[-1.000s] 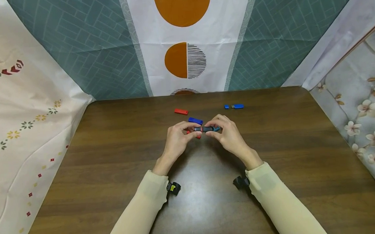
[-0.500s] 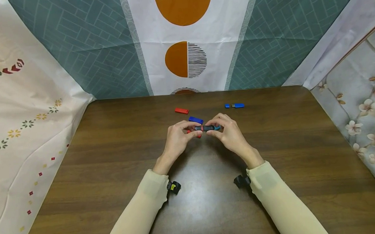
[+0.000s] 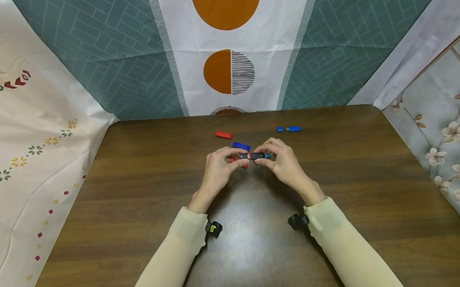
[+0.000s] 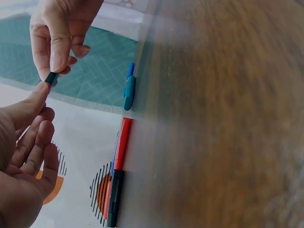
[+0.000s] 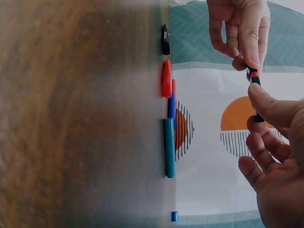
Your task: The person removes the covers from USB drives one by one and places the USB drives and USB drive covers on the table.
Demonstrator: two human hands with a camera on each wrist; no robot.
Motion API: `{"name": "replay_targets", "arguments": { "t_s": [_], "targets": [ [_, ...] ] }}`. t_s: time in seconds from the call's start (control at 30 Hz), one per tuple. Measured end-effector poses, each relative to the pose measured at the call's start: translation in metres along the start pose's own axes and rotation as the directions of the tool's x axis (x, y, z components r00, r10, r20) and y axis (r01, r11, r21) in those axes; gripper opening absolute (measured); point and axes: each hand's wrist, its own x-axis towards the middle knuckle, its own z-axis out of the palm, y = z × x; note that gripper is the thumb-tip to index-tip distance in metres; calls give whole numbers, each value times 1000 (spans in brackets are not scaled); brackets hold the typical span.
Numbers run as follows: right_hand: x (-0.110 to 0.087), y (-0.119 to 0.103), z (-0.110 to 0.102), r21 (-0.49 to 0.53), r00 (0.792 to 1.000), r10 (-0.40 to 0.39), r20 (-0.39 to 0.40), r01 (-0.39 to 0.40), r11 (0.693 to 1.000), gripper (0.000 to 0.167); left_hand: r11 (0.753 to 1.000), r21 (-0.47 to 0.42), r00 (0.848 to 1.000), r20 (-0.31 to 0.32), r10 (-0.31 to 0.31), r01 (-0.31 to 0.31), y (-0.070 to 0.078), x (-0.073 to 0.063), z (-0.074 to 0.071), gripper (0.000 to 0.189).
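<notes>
In the head view, my left hand and right hand meet above the far middle of the table. Between them is a small black flash drive with a red band, its left end pinched by my left thumb and fingers. My right thumb and fingers pinch its other end. The right wrist view shows the drive spanning both sets of fingertips, partly hidden by them. Just beyond my right fingertips a teal stick shows, mostly covered. A dark blue stick lies right behind the hands.
Toward the back lies a red stick; another red piece is half hidden behind my left fingers. At back right, a blue flash drive lies beside its small blue cap. A black piece shows in the right wrist view.
</notes>
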Motion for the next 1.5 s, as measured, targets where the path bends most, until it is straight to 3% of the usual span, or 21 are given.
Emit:
{"name": "replay_targets", "arguments": {
  "t_s": [1.17,1.5],
  "targets": [
    [0,2,-5,8,1000,23,-9,-23,1000,24,999,-45,999,-45,4,-6,-1,2,-2,25],
    [0,5,-7,-10,999,31,-18,-31,999,25,1000,-16,999,-37,4,-5,0,2,-2,26]
  ]
}}
